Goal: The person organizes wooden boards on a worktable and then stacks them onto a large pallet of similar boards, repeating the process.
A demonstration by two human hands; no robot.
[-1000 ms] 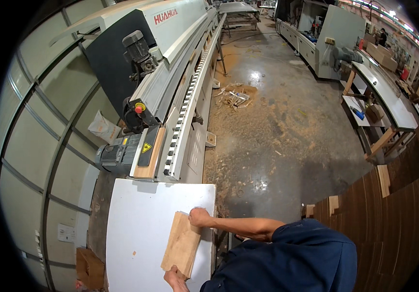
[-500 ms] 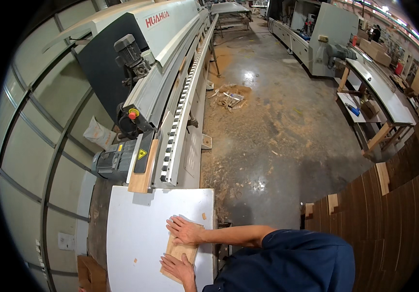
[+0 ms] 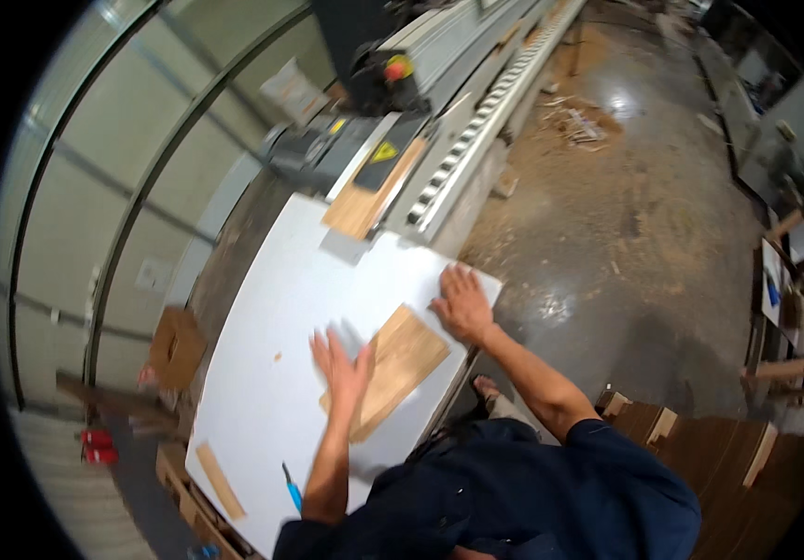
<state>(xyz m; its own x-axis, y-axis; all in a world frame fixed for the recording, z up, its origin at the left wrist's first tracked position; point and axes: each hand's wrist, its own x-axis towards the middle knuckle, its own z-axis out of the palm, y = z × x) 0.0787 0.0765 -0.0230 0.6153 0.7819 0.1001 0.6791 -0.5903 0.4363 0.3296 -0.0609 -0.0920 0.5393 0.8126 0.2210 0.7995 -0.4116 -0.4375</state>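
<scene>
A light wooden board (image 3: 406,359) lies flat on the white tabletop (image 3: 276,280), close to its right edge. My left hand (image 3: 341,369) hovers at the board's left side, slightly blurred, fingers spread and holding nothing. Beyond the board's far end, my right hand (image 3: 463,301) rests palm down near the table's far right corner, its fingers stretched out. My left wrist hides part of the board's left edge. A tiny wood chip (image 3: 278,356) sits left of my left hand. Beside my left forearm lies a blue-handled tool (image 3: 292,487) with a dark tip.
A narrow wood strip (image 3: 220,481) lies at the table's near left. A long machine (image 3: 486,117) meets the far edge, with a wooden piece (image 3: 364,205) at its end. Stacked brown boards (image 3: 691,457) stand at right. A cardboard box (image 3: 178,347) sits left of the table.
Both hands have come off the board: the right moved to the table's far corner, the left lifted to the board's side. The view has turned and shifted, bringing the tool and strip in.
</scene>
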